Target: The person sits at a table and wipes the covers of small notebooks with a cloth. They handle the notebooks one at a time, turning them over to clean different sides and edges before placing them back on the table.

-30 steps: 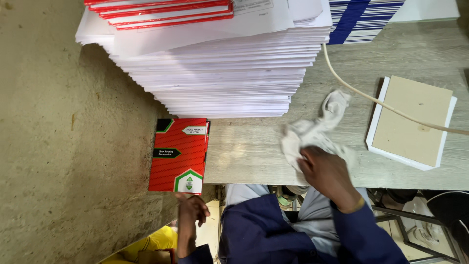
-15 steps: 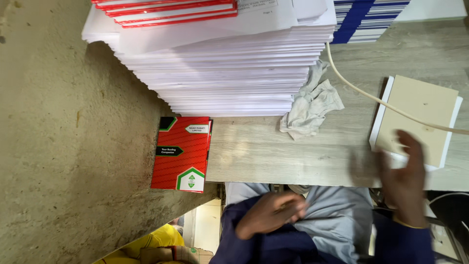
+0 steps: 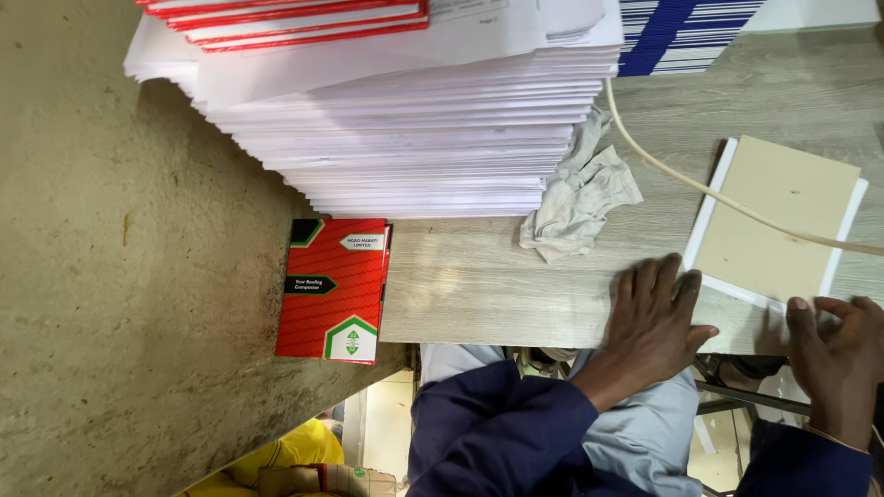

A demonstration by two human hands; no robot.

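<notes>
Grey wood-grain worktop [image 3: 479, 285] takes up most of the head view, with a rough concrete floor off to one side, and the whole picture looks turned sideways.

Only one view here, so here's the layout. What the hands are on is a flat tan board [image 3: 778, 216] sitting on a slightly bigger white sheet, right at the near edge of the worktop, close to the person's lap. Its long axis runs away from the body, tilted a little, and a cream cable [image 3: 681, 175] crosses over its top face.

The left hand [image 3: 656, 308] lies flat, palm down, on the worktop, fingers [image 3: 645, 281] straight and lightly spread, holding nothing. The fingertips sit just beside the board's near corner; I can't tell if they actually touch the white edge. The right hand [image 3: 833, 354] is at the worktop's near edge on the board's other side, fingers curled loosely, and I can't tell whether anything is pinched in them. So the board sits between the two hands, ahead of both, with the left one looking closer to an edge.

Other stuff: a crumpled grey rag [image 3: 575, 198] beyond the left hand, a tall stack of white paper [image 3: 405, 129] behind that, and a red booklet [image 3: 333, 287] hanging off the worktop's far end.
</notes>
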